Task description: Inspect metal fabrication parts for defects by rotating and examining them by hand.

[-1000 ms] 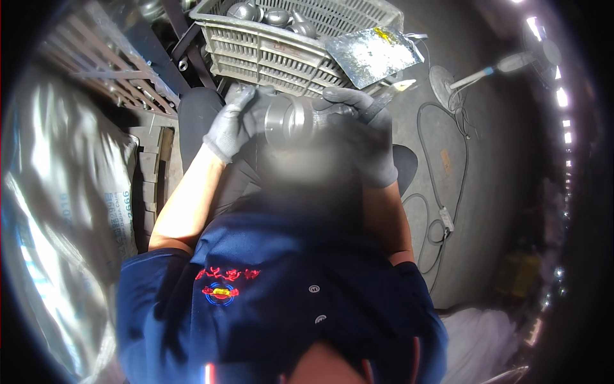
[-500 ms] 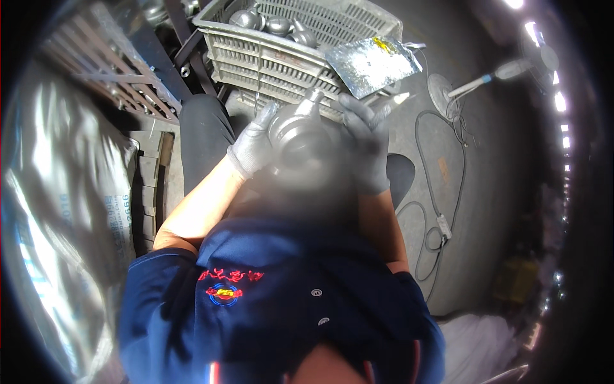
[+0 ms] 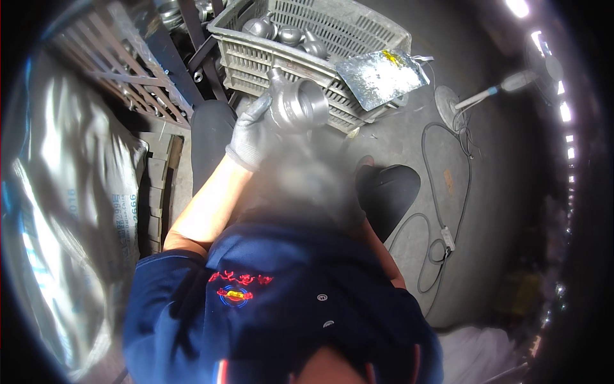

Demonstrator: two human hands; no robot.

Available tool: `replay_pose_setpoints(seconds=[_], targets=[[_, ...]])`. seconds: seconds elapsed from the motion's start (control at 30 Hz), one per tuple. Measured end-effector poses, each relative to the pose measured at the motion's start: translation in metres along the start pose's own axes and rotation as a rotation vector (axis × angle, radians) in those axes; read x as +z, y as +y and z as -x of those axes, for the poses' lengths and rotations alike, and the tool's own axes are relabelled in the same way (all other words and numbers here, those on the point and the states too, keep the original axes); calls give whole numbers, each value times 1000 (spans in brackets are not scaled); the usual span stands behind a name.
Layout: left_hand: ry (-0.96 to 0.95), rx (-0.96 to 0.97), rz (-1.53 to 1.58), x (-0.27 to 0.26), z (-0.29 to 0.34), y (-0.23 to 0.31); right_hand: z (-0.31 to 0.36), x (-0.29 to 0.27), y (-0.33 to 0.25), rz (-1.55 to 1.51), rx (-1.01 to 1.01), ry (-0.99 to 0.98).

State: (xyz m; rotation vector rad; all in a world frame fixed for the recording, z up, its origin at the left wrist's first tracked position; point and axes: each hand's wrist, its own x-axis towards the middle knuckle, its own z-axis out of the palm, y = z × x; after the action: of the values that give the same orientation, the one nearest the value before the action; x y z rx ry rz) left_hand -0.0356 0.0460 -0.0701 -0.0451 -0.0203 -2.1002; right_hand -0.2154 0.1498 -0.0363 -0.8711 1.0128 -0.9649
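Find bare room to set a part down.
Floor between crate, right knee and cable; also right of the cable, below the fan. Crowded: crate's left end, with metal parts; front right corner, under silver sheet; crate front, where left hand holds fitting.

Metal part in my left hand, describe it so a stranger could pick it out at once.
Find the grey slatted crate at the top, then the grey-gloved left hand just below it. That hand holds the metal part, a rounded grey body with a narrow neck pointing up. Unlike the similar parts lying in the crate, it is in a hand, its wide round opening facing right.
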Motion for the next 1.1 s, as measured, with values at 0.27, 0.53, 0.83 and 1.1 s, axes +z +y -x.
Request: replay_pose_setpoints(seconds=[0.27,0.53,0.83,1.1], targets=[[46,34,33,-10,2,-1,5,-1,-9,68,-194,144],[-19,-54,61,-1,5,-2,4,-4,-5,171,-266,196],[228,114,-223,0,7,-9,-4,-9,-7,-71,-194,259],[357,66,-465,15,16,-17,-20,-19,-26,-151,-369,325]])
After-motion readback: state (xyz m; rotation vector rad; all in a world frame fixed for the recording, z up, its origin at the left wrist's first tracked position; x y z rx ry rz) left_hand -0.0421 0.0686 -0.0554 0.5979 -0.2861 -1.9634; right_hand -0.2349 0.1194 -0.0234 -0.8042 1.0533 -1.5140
